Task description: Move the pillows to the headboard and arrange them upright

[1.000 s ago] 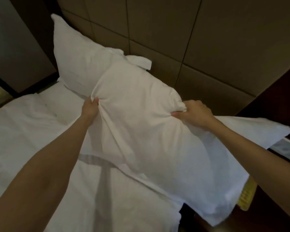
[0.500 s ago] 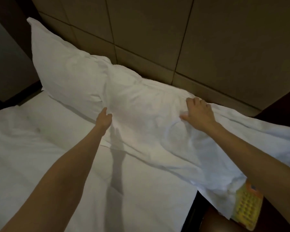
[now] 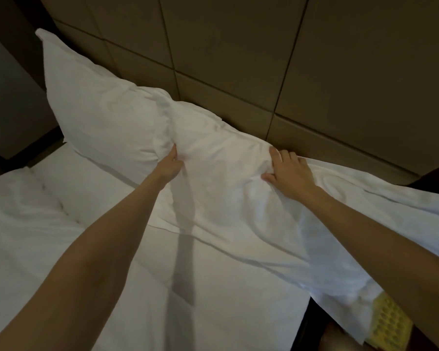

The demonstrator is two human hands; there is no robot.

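Against the padded headboard [image 3: 314,72], two white pillows sit side by side on the bed [image 3: 213,287]: the far pillow [image 3: 99,110] leans upright, while the near pillow [image 3: 226,178] lies slumped and touching it, its loose case trailing off the bed's right edge (over a yellow gridded object [image 3: 388,323]). The left hand [image 3: 171,165] pinches the near pillow's left end in a clenched grip; the right hand [image 3: 289,173] presses on its top, fingers spread, grasping nothing.

Two long bare arms with no sleeves showing. The left hand [image 3: 171,165] and right hand [image 3: 290,174] wear no gloves, rings or watch.
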